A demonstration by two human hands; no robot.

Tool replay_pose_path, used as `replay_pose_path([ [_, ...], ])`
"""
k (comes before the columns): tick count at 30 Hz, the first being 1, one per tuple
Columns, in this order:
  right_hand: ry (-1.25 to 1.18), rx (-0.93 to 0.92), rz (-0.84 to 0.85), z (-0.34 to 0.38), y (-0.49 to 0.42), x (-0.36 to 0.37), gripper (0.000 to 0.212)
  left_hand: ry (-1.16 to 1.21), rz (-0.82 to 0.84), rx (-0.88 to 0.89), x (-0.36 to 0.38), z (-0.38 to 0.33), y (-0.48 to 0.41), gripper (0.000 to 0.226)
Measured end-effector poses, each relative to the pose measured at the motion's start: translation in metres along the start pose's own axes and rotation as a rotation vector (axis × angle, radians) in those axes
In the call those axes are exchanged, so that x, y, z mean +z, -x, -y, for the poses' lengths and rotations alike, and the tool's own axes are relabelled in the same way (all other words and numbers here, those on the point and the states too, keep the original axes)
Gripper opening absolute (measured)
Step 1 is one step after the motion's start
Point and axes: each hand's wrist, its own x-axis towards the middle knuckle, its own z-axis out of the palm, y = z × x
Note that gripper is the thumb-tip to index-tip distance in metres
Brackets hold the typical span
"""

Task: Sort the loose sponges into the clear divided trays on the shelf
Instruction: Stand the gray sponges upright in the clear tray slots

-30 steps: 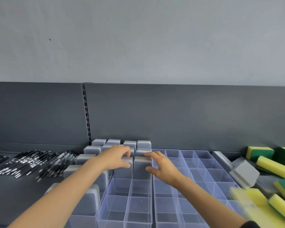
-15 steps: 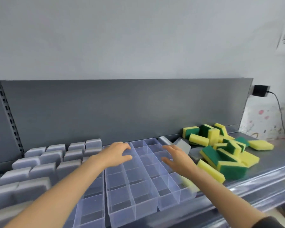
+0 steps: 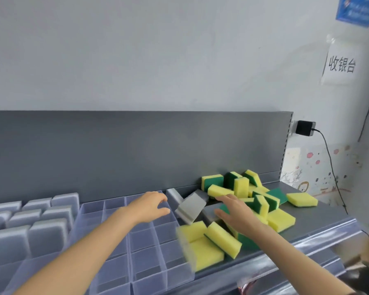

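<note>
A heap of yellow-and-green sponges (image 3: 251, 201) lies on the right of the grey shelf. Two grey sponges (image 3: 191, 206) lean at the heap's left edge, beside the clear divided tray (image 3: 149, 248). My left hand (image 3: 149, 206) hovers over the tray's far right cells, fingers apart and holding nothing, a short way left of the grey sponges. My right hand (image 3: 234, 211) is spread flat over the heap, just right of the grey sponges, also holding nothing. At far left, several grey sponges (image 3: 30, 222) stand upright in rows in another tray.
The shelf's dark back panel (image 3: 136, 150) rises behind everything. A clear plastic price rail (image 3: 307, 248) runs along the shelf's front edge. A black power adapter (image 3: 306, 128) with a cable is plugged into the wall at right.
The view has swung right, away from the filled grey rows. Both hands left the tray's middle and moved right toward the loose sponge heap; both stay empty.
</note>
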Motion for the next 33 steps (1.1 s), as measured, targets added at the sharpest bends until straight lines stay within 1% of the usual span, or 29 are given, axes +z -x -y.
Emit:
replay_pose_path([
  [4, 0.009, -0.04, 0.049, -0.035, -0.012, -0.01, 0.044, 0.024, 0.002, -0.092, 0.019, -0.029, -0.024, 0.042],
  [9, -0.02, -0.098, 0.087, -0.058, -0.027, -0.01, 0.045, 0.06, -0.002, -0.18, 0.034, -0.046, -0.042, 0.027],
  [16, -0.08, -0.154, 0.1, -0.066, -0.048, 0.003, 0.044, 0.0, 0.003, -0.236, 0.034, -0.052, -0.064, 0.026],
  [21, -0.104, -0.159, 0.097, -0.071, -0.074, 0.01, 0.044, 0.005, -0.007, -0.203, 0.034, -0.06, -0.097, 0.053],
  [23, -0.106, -0.16, 0.094, -0.07, -0.073, 0.012, 0.043, -0.016, -0.009, -0.179, 0.039, -0.067, -0.101, 0.054],
  [27, -0.096, -0.165, 0.1, -0.073, -0.081, 0.014, 0.043, -0.075, 0.032, -0.163, 0.048, -0.077, -0.118, 0.047],
  [33, -0.092, -0.166, 0.111, -0.08, -0.093, 0.018, 0.042, -0.238, 0.142, -0.202, 0.057, -0.086, -0.139, 0.072],
])
